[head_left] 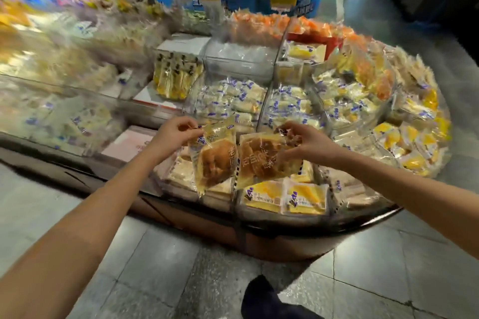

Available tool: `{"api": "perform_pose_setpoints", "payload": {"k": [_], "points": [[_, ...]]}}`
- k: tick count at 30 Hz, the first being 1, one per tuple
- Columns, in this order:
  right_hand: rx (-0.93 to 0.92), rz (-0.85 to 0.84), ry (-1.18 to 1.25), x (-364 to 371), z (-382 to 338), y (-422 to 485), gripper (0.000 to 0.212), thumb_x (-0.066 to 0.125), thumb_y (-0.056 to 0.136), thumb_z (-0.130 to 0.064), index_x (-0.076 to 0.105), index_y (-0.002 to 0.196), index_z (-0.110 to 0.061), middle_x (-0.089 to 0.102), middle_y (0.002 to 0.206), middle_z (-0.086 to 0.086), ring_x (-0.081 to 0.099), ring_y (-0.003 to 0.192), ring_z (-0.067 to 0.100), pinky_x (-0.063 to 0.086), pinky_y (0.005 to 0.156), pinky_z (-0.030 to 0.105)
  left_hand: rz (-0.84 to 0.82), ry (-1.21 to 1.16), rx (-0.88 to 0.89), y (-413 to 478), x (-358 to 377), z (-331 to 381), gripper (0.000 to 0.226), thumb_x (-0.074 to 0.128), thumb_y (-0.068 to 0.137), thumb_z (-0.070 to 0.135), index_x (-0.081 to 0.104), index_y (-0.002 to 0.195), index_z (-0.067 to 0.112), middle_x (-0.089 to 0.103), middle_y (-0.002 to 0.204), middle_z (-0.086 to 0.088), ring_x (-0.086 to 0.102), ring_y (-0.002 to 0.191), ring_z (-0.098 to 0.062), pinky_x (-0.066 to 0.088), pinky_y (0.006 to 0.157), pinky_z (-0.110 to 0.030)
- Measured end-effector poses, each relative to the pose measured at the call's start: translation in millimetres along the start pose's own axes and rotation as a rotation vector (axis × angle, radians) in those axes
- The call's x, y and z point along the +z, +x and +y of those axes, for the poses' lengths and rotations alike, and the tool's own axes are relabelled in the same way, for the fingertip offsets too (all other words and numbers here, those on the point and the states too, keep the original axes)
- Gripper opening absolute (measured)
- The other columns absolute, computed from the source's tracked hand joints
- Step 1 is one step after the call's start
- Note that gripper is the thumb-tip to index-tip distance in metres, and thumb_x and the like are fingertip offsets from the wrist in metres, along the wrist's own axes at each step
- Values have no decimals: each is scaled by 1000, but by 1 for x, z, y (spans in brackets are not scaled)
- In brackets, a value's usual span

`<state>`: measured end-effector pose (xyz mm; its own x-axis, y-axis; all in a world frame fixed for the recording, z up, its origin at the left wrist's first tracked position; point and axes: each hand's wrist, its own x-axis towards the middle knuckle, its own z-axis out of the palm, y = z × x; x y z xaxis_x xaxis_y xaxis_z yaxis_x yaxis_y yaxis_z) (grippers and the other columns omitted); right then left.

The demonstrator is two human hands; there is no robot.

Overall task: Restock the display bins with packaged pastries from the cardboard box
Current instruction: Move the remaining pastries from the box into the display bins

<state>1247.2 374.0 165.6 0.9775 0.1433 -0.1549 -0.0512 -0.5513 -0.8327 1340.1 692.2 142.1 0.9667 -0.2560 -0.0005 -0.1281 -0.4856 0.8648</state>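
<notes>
Left hand point(176, 133) pinches the top corner of a wrapped brown pastry point(213, 163). Right hand point(307, 144) pinches the top edge of a second wrapped pastry point(267, 158). Both packets hang side by side just above the front bin point(259, 216), over its yellow packs point(305, 198). Behind the front bin lie white packets point(233, 101); in front of it, a dark shoe point(261, 298) on the tiled floor point(155, 267).

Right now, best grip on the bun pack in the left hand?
The flat top seam, from above, as the left hand pinches it: the bun pack hangs tilted, bun filling its lower part, so likely only the seam pinches cleanly.
</notes>
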Motion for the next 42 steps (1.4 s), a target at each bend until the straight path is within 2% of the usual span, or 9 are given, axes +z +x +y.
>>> {"api": "perform_pose_setpoints", "payload": {"k": [3,9,16,20,25,29,34,37,42], "points": [[-34,-2,-10,-10,-10,54,51,81,74,-3,58,115,-23,56,89,-9,57,69,-8,42,58,5,50,-11,-1,35,-21,-5,17,73,84,10,62,73,15,60,67,6,53,61,1,44,65,-23],[-116,-4,-27,-19,-30,143,50,79,76,-2,57,114,-24,59,91,-10,60,71,-8,43,60,5,172,-58,7,98,-61,-18,22,73,85,13,62,68,22,60,70,-2,57,75,-20,44,71,-33],[-136,27,-41,-12,-44,223,49,79,76,-1,56,114,-22,63,92,-10,58,67,-16,42,58,3,235,-102,20,165,-97,-33,27,73,86,14,58,65,22,58,62,8,54,63,-7,44,57,-18],[-120,77,-53,-1,-52,262,50,79,75,-1,58,113,-24,62,97,-12,59,75,-9,45,62,5,163,-85,47,214,-120,-42,27,71,87,8,57,66,19,59,54,15,52,54,5,42,54,-11],[-66,180,-29,0,-64,300,50,76,76,2,59,117,-22,63,101,-9,61,84,5,52,78,24,34,-35,102,282,-146,-41,16,70,89,11,60,76,10,57,70,-1,52,55,4,42,57,-13],[-6,270,66,-11,-76,325,50,74,79,4,57,119,-21,62,98,-8,63,77,1,56,73,15,-30,-45,190,337,-157,-32,16,70,89,12,60,76,12,55,69,-3,49,49,4,39,47,-12],[36,414,38,-37,-81,359,48,71,80,4,58,117,-23,57,98,-6,57,80,3,46,58,8,-13,-71,261,402,-156,-14,21,70,89,15,60,73,25,58,70,6,51,57,5,42,59,-21],[6,483,-3,-68,-89,381,50,72,78,7,57,116,-22,56,100,-8,53,84,2,41,59,2,0,-152,293,442,-149,6,21,69,90,12,59,75,23,59,73,4,54,66,-5,45,59,-21],[37,506,-125,-104,-83,427,54,71,76,7,61,120,-21,51,96,-19,50,82,-2,36,55,-1,-24,-130,299,499,-116,17,7,70,90,13,63,88,11,59,76,4,53,65,-3,43,56,-10]]}}
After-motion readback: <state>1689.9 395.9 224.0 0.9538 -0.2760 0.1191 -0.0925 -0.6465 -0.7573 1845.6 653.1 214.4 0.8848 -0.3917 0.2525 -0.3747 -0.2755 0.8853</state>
